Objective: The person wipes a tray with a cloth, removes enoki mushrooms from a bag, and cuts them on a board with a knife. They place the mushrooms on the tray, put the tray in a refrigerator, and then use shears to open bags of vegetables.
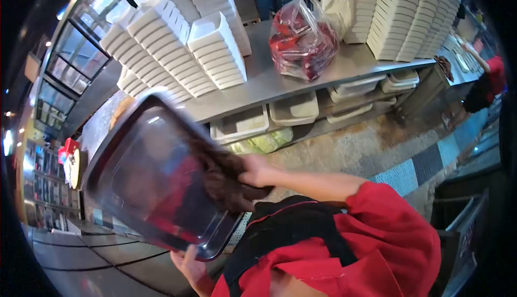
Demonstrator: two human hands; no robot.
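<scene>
My left hand [189, 266] grips the near corner of a dark, see-through plastic tub [124, 173], which is tilted up in front of me. A red patch shows on its glossy inside, like a reflection of my sleeve. In my right hand [259, 172] is a bunched dark brown cloth [218, 175], my fingers closed round it. The cloth lies against the right side of the tub's inside and is blurred by motion. Part of my left hand's fingers is hidden behind the tub's rim.
A steel counter [258, 89] carries stacked white containers [161, 43], more white stacks [396, 19] and a clear bag of red items [302, 41]. Below are white tubs [293, 108] and a pale green bag [264, 140]. A person in red [493, 76] stands far right.
</scene>
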